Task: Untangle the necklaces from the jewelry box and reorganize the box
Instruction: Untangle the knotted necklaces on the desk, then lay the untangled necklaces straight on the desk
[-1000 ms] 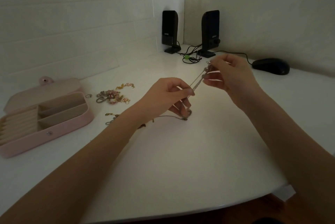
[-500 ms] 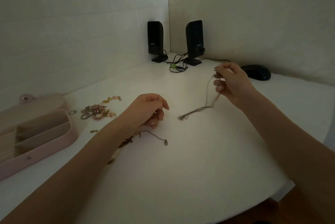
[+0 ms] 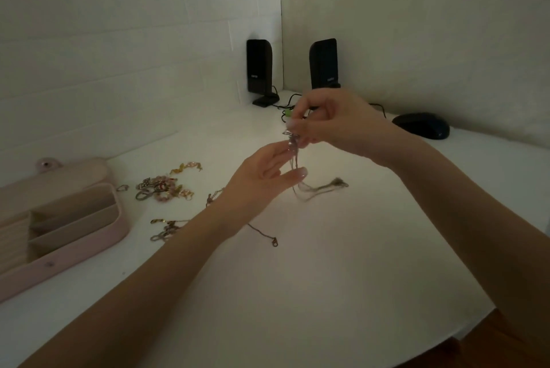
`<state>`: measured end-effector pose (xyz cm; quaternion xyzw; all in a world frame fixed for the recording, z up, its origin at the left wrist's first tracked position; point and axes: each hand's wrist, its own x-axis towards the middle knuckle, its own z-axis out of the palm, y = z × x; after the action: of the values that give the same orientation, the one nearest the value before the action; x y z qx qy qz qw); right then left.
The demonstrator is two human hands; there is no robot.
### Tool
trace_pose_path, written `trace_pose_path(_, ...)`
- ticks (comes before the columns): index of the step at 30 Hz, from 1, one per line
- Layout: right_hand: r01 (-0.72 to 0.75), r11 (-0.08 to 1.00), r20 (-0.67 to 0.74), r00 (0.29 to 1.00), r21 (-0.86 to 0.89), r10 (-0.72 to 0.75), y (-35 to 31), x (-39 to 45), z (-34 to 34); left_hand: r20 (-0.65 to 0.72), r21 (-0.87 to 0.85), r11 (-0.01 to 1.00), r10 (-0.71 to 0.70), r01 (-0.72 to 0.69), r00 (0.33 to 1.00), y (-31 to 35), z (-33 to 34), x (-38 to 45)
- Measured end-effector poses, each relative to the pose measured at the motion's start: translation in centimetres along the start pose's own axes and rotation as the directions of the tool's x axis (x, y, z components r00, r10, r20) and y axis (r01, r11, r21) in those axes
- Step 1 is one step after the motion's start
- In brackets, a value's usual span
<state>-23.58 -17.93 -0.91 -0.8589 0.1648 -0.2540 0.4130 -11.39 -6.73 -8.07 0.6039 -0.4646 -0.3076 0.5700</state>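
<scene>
My right hand (image 3: pixel 339 126) is raised over the table and pinches the top of a thin necklace (image 3: pixel 323 188). The chain hangs down from it, and its lower loops lie on the white table (image 3: pixel 342 263). My left hand (image 3: pixel 265 172) is just below the right hand with its fingers relaxed. The hanging chain runs between its thumb and fingers. A second thin chain (image 3: pixel 265 235) with a clasp lies on the table under my left wrist. The pink jewelry box (image 3: pixel 74 245) stands open at the left, and its visible compartments look bare.
Tangled rings and small jewelry (image 3: pixel 160 187) lie right of the box, with a gold piece (image 3: pixel 187 166) behind and more links (image 3: pixel 166 229) in front. Two black speakers (image 3: pixel 259 69) (image 3: pixel 323 64) with cables stand in the corner. A black mouse (image 3: pixel 422 125) sits at the right.
My left hand has risen from the table to the hanging necklace. My right hand has moved left and up with the chain, so less of it rests on the table.
</scene>
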Motion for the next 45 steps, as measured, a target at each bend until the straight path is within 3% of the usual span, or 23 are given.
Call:
trace_pose_path(4, 0.040, 0.999, -0.057, 0.998, -0.014, -0.041, -0.5, 1.0, 0.2, 0.001, 0.100, 0.994, 0.047, -0.047, 0.999, 0.3, 0.4, -0.6)
trace_pose_path(8, -0.063, 0.988, -0.275, 0.956, 0.139, 0.100, 1.9, 1.9, -1.0, -0.065, 0.009, 0.997, -0.072, 0.073, 0.995, 0.4, 0.3, -0.8)
trace_pose_path(12, -0.161, 0.969, -0.387, 0.895, 0.189, 0.224, 5.5, 2.4, -1.5, -0.094, 0.054, 0.988, -0.137, 0.142, 0.986, 0.3, 0.0, -0.6)
trace_pose_path(18, -0.286, 0.958, -0.559, 0.793, 0.010, 0.242, 10.4, 2.9, -1.2, -0.185, 0.313, 0.919, -0.189, 0.240, 0.964, -0.6, -1.0, 0.0)
trace_pose_path(23, -0.359, 0.902, -0.575, 0.801, -0.240, 0.165, 13.3, 4.2, -1.4, -0.246, 0.243, 0.936, -0.194, 0.254, 0.949, -1.1, -1.0, 0.4)
trace_pose_path(25, -0.390, 0.833, -0.541, 0.830, -0.392, 0.134, 14.2, 4.6, -1.2, -0.280, 0.315, 0.922, -0.136, 0.225, 0.950, -1.5, -0.9, 0.6)
trace_pose_path(28, -0.406, 0.723, -0.491, 0.865, -0.559, 0.106, 14.9, 5.1, -1.1, -0.273, 0.532, 0.832, -0.006, 0.156, 0.962, -1.9, -0.5, 0.5)
trace_pose_path(31, -0.427, 0.631, -0.490, 0.868, -0.647, 0.085, 15.2, 5.8, -1.1, -0.210, 0.807, 0.580, 0.104, 0.112, 0.972, -1.8, -0.3, 0.1)
trace_pose_path(35, -0.465, 0.578, -0.493, 0.861, -0.671, 0.121, 15.5, 5.9, -0.8, -0.188, 0.940, 0.318, 0.167, 0.127, 0.968, -1.5, -0.5, -0.2)
trace_pose_path(37, -0.442, 0.642, -0.504, 0.858, -0.627, 0.098, 15.3, 5.7, -0.9, -0.141, 0.961, 0.268, 0.257, 0.070, 0.956, -1.8, -0.7, -0.3)
trace_pose_path(39, -0.415, 0.678, -0.491, 0.866, -0.607, 0.091, 14.6, 5.2, -0.9, -0.029, 0.946, 0.317, 0.310, -0.074, 0.950, -2.1, -0.8, -0.3)
trace_pose_path(42, -0.397, 0.544, -0.345, 0.917, -0.739, 0.200, 13.8, 4.4, -0.5, 0.152, 0.934, 0.303, 0.138, -0.188, 0.979, -1.9, 0.0, -0.9)
trace_pose_path(45, -0.408, 0.562, -0.221, 0.902, -0.719, 0.371, 14.4, 4.2, -0.1, 0.166, 0.961, 0.233, -0.067, -0.146, 0.984, -2.4, 0.4, -1.3)
